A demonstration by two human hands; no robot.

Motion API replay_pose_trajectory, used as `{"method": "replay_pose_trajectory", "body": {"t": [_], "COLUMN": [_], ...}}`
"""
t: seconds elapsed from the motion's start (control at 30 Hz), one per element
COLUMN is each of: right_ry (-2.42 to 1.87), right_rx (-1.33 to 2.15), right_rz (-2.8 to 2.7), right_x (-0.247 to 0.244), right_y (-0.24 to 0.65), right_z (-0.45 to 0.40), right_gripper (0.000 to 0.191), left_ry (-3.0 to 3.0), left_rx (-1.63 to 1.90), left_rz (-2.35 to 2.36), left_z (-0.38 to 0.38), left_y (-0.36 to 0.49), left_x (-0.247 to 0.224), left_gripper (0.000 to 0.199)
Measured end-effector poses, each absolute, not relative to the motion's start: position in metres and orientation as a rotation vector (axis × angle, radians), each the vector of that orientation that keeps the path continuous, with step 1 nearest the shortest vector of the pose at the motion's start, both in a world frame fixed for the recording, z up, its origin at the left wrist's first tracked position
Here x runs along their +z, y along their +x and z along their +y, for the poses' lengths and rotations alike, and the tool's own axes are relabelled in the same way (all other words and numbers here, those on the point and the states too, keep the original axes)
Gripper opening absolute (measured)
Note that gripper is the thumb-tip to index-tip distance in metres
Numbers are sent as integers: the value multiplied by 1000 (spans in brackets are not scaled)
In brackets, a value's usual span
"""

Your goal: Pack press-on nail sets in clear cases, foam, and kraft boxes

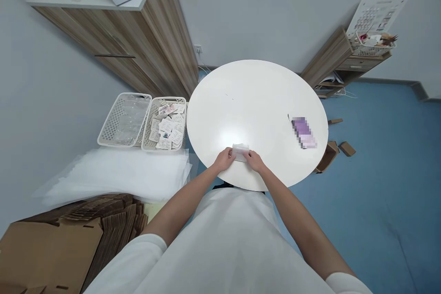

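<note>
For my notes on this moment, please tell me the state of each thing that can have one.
small clear packet: held at the near table edge by both hands
left hand: fingers closed on the packet
right hand: fingers closed on the packet
left basket: holds clear pieces
right basket: filled with small cards
round table: mostly bare

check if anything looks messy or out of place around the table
Small cardboard boxes lie scattered on the blue floor right of the round table, some tipped over. Otherwise orderly: both hands hold a small clear packet at the table's near edge.
</note>
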State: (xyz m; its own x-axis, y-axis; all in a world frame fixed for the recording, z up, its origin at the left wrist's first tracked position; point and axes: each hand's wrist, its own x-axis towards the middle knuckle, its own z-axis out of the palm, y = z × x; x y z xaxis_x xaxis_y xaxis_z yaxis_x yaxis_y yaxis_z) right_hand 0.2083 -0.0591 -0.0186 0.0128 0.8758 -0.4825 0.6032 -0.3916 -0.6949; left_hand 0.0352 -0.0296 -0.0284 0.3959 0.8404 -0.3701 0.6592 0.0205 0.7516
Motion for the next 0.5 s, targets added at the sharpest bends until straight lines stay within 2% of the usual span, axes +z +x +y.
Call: {"method": "replay_pose_trajectory", "body": {"t": [0.1,0.23,0.5], "right_ry": [-2120,-2225,-2097], "right_rx": [1180,1070,1216], "right_rz": [-1434,-1322,-1225], "right_x": [-24,-28,-20], "right_y": [205,202,218], "right_z": [-54,-50,-66], "right_gripper": [30,49,49], "left_ry": [1587,1497,1294], "left_rx": [305,353,366], "left_rz": [1514,1680,1721], "left_z": [-31,-32,-27], "left_y": [43,52,55], "left_x": [-29,-31,-27], "left_gripper": [28,28,27]}}
